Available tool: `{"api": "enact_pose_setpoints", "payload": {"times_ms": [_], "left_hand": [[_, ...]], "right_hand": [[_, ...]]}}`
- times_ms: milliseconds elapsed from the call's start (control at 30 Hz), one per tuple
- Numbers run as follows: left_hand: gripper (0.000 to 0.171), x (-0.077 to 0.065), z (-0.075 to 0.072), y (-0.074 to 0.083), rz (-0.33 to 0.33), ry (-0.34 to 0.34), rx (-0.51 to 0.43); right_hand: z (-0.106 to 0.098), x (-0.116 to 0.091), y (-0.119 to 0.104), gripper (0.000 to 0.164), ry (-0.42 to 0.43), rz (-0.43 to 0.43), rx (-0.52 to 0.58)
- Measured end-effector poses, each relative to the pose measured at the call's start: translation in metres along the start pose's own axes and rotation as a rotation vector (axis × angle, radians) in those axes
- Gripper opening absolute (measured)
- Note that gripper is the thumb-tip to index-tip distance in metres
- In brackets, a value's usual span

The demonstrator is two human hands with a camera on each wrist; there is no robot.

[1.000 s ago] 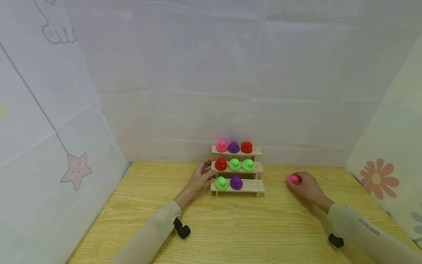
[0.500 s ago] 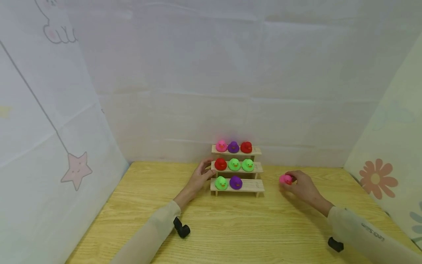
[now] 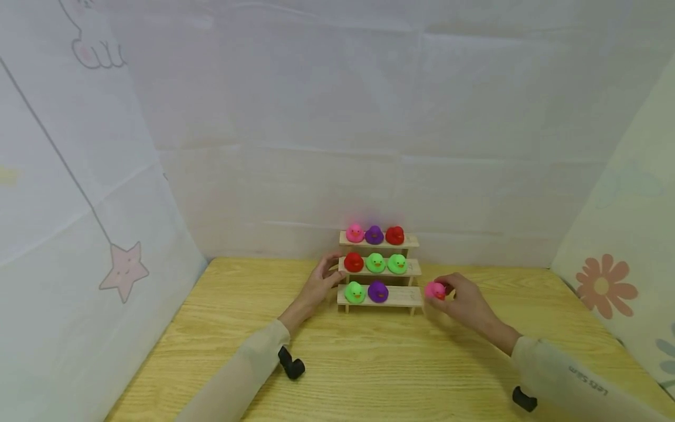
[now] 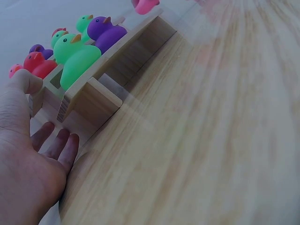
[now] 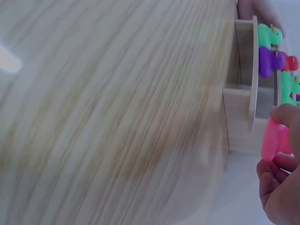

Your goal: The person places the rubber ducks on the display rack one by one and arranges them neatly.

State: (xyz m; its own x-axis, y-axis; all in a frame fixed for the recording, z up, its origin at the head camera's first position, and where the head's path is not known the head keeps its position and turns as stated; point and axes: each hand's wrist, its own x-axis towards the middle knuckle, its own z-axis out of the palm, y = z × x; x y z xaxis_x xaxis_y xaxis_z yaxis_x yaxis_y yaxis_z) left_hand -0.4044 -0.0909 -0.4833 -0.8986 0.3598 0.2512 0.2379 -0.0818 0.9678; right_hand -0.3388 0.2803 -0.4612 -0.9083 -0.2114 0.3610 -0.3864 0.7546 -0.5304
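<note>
A three-tier wooden stand [image 3: 401,298] carries several rubber ducks. My left hand [image 3: 316,284] is at its left end, thumb and fingers loosely bent by the middle tier; in the left wrist view the thumb lies against the wood. My right hand [image 3: 466,299] pinches a pink rubber duck [image 3: 435,291] between thumb and fingers, just off the right end of the bottom tier. In the right wrist view this pink duck [image 5: 274,140] overlaps the stand's end. A green duck [image 3: 355,292] and a purple duck [image 3: 378,292] sit on the bottom tier, left and middle.
The middle tier bears a red duck [image 3: 354,262] and two green ducks [image 3: 375,263]. On the top tier stand a pink duck [image 3: 355,233], a purple duck [image 3: 374,235] and a red duck [image 3: 395,235]. A pale cloth wall [image 3: 285,193] rises behind the wooden table [image 3: 337,369].
My right hand has carried the pink duck leftward across the table, up to the stand's right end. The left hand and the ducks on the stand have stayed in place.
</note>
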Motion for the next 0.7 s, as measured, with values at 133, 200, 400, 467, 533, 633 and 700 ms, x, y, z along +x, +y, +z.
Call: {"api": "enact_pose_setpoints", "payload": {"times_ms": [133,200,400,467,533,633,700], "left_hand": [[0.058,0.001,0.0,-0.001,-0.005,-0.003,-0.004],[0.058,0.001,0.0,0.0,-0.009,-0.005,-0.008],[0.059,0.002,0.0,0.0,-0.013,-0.015,-0.014],[0.06,0.002,0.0,0.0,-0.009,-0.015,-0.012],[0.06,0.002,-0.001,0.0,-0.007,-0.014,-0.01],[0.06,0.002,-0.001,-0.001,-0.009,-0.011,-0.008],[0.06,0.002,-0.001,-0.001,-0.014,-0.011,-0.008]], "right_hand": [[0.008,0.002,-0.012,0.045,0.0,-0.001,0.036],[0.012,0.003,-0.017,0.046,-0.004,0.003,0.05],[0.022,0.008,-0.029,0.049,-0.01,0.029,0.083],[0.025,0.009,-0.033,0.049,-0.012,0.037,0.102],[0.029,0.01,-0.036,0.049,-0.013,0.039,0.116],[0.034,0.012,-0.04,0.047,-0.01,0.027,0.125],[0.037,0.013,-0.043,0.046,-0.007,0.02,0.121]]}}
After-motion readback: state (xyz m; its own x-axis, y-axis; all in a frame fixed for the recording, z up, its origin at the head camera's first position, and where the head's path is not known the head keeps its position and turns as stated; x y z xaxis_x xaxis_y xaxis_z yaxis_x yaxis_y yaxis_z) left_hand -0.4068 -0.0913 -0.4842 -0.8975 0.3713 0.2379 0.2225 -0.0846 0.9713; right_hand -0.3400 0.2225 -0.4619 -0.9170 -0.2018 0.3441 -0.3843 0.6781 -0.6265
